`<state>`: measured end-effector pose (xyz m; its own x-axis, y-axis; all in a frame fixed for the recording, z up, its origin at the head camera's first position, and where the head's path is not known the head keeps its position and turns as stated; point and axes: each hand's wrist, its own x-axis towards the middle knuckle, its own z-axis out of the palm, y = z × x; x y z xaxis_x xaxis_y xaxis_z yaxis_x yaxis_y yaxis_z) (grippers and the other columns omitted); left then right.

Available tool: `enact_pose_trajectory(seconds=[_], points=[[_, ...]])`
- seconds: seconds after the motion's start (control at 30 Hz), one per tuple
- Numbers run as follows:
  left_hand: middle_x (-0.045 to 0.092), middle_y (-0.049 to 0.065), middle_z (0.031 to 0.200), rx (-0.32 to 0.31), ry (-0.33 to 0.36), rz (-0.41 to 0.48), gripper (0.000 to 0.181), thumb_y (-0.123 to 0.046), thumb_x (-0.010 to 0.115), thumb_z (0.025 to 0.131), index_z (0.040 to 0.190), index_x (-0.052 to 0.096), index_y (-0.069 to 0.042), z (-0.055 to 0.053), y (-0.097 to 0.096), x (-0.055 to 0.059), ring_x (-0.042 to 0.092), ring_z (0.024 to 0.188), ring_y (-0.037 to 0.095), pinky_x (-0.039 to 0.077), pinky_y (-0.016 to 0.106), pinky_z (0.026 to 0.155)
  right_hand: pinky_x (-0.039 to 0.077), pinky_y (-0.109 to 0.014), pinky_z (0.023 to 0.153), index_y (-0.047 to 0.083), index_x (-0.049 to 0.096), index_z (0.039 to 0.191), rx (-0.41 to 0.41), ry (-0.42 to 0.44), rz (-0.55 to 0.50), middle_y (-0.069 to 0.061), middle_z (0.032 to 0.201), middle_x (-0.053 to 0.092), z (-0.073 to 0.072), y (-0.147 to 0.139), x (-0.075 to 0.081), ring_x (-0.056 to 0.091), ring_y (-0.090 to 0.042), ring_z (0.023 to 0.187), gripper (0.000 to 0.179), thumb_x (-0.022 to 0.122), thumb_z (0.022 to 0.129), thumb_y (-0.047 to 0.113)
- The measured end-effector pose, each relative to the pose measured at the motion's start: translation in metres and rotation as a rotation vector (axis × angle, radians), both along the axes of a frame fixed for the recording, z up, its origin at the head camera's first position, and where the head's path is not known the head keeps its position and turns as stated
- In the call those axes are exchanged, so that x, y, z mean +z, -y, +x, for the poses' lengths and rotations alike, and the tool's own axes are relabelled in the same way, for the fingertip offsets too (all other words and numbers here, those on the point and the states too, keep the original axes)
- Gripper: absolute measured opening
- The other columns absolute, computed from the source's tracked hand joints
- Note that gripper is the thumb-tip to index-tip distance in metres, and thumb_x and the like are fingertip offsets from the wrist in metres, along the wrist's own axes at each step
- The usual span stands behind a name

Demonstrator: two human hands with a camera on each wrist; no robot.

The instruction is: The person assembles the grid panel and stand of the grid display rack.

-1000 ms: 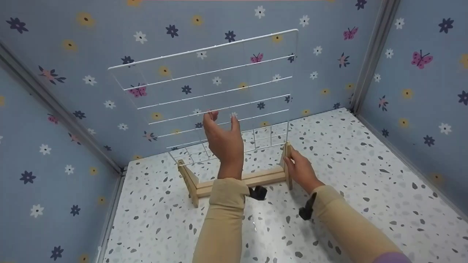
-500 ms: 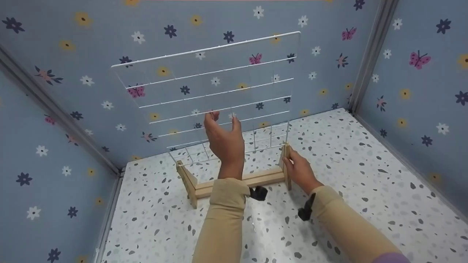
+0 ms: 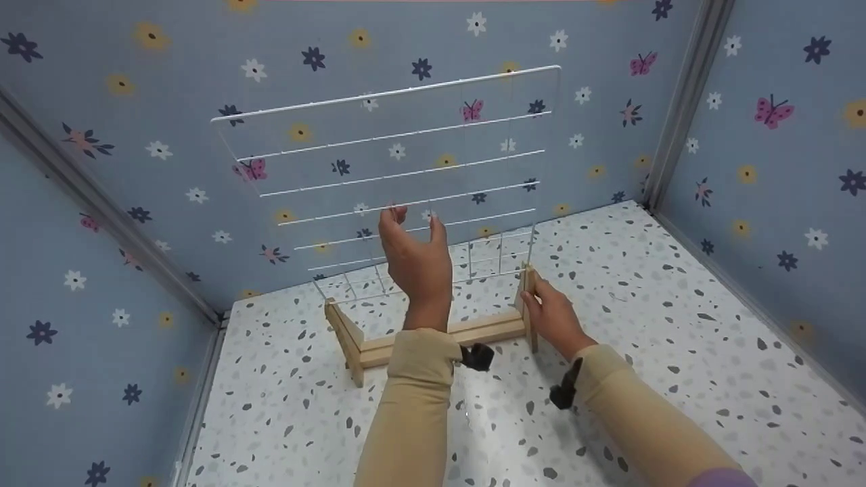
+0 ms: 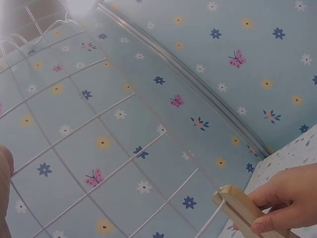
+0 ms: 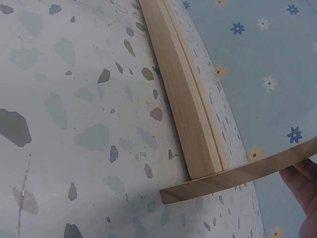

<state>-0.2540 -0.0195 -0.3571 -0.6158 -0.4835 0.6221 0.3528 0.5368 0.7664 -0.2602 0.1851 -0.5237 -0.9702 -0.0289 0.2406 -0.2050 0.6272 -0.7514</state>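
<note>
A white wire grid panel (image 3: 385, 177) leans upright, its lower corners at the tops of a wooden stand's two end pieces. My left hand (image 3: 419, 264) is at the panel's middle, fingers curled round its wires; their tips are partly hidden. The right hand (image 3: 556, 318) grips the stand's right end piece (image 3: 530, 297) near its top. That hand (image 4: 287, 203) also appears in the left wrist view, beside the slotted wooden top (image 4: 240, 206) where a wire enters. A grooved wooden crossbar (image 5: 183, 94) meets the end piece (image 5: 233, 178) in the right wrist view.
The stand rests on a white speckled surface (image 3: 643, 304). Blue flower-patterned walls (image 3: 609, 67) enclose it at the back, left and right, with grey metal strips (image 3: 690, 101) in the corners. A black wrist mount (image 3: 478, 357) sits on the left sleeve.
The panel's top edge has swung slightly, its left corner up and right, its right corner down and right. Both hands keep their hold, nearly in place.
</note>
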Motion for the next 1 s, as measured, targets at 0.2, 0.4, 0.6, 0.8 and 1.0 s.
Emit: enact_pose_trajectory(seconds=[0.2, 0.4, 0.6, 0.8, 1.0], points=[[0.059, 0.011, 0.127, -0.004, 0.006, 0.002, 0.049, -0.021, 0.074, 0.093, 0.131, 0.049, -0.005, 0.0, 0.001, -0.002, 0.06, 0.119, 0.024, 0.054, 0.041, 0.069, 0.043, -0.051, 0.108, 0.004, 0.052, 0.139, -0.009, 0.0, 0.003, -0.016, 0.14, 0.059, 0.0, 0.001, -0.001, 0.053, -0.033, 0.134, 0.036, 0.052, 0.107, 0.021], [0.058, 0.01, 0.127, -0.002, -0.001, 0.009, 0.049, -0.021, 0.075, 0.093, 0.131, 0.048, -0.005, -0.003, 0.002, -0.005, 0.059, 0.119, 0.023, 0.054, 0.04, 0.07, 0.043, -0.051, 0.109, 0.008, 0.053, 0.137, -0.01, 0.005, 0.018, -0.015, 0.14, 0.059, -0.001, 0.0, -0.001, 0.053, -0.032, 0.133, 0.033, 0.051, 0.108, 0.022], [0.06, 0.011, 0.126, 0.023, -0.001, -0.008, 0.047, -0.022, 0.075, 0.093, 0.129, 0.05, -0.004, -0.004, 0.003, -0.01, 0.06, 0.12, 0.024, 0.054, 0.04, 0.072, 0.041, -0.052, 0.11, 0.008, 0.049, 0.143, 0.012, 0.012, 0.01, -0.017, 0.141, 0.057, -0.001, -0.001, 0.0, 0.051, -0.034, 0.135, 0.038, 0.051, 0.108, 0.021], [0.06, 0.011, 0.125, 0.023, 0.004, -0.006, 0.046, -0.022, 0.075, 0.093, 0.128, 0.05, -0.005, -0.004, 0.005, -0.009, 0.06, 0.119, 0.024, 0.054, 0.041, 0.07, 0.043, -0.052, 0.108, 0.01, 0.025, 0.16, 0.066, 0.079, -0.01, -0.021, 0.151, 0.046, -0.002, -0.005, 0.009, 0.047, -0.04, 0.137, 0.061, 0.053, 0.107, 0.023], [0.059, 0.012, 0.125, 0.008, 0.009, 0.004, 0.047, -0.02, 0.075, 0.093, 0.128, 0.049, -0.004, -0.004, 0.007, -0.011, 0.06, 0.12, 0.025, 0.055, 0.042, 0.073, 0.047, -0.054, 0.103, 0.023, 0.018, 0.162, 0.096, 0.047, -0.074, -0.017, 0.153, 0.046, -0.003, -0.011, 0.024, 0.048, -0.035, 0.138, 0.071, 0.056, 0.104, 0.04]])
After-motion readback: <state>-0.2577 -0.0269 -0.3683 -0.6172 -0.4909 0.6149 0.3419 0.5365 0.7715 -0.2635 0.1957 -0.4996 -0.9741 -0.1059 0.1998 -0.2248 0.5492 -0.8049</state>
